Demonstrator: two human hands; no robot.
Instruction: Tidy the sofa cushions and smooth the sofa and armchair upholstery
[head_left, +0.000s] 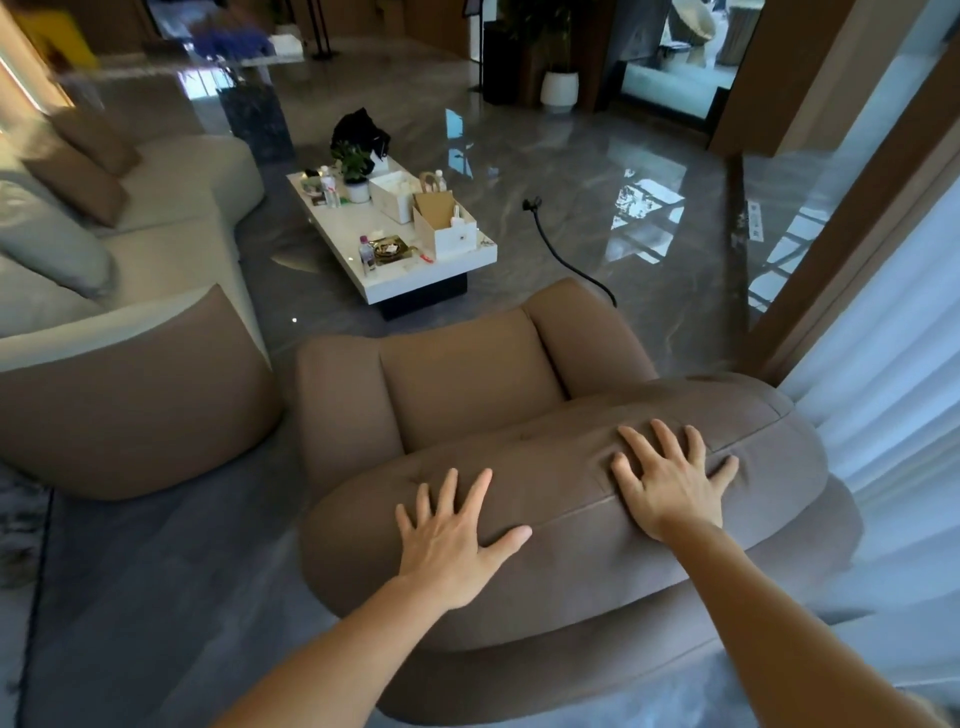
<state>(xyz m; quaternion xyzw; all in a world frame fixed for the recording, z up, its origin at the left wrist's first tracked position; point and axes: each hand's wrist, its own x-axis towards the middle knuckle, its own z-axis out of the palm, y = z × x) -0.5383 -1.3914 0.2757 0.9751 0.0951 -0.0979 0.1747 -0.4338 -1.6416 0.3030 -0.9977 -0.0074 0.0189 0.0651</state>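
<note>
Your left hand (451, 530) and right hand (670, 478) lie flat, fingers spread, holding nothing, on the brown armchair (545, 467) backrest: smoothing appears underway, while the sofa (171, 228) cushions (78, 176) look arranged.

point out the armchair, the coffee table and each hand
armchair (467, 384), head view, on the seat cushion
coffee table (415, 278), head view, on its bare near edge
left hand (452, 535), head view, back of the hand
right hand (670, 478), head view, back of the hand
</note>
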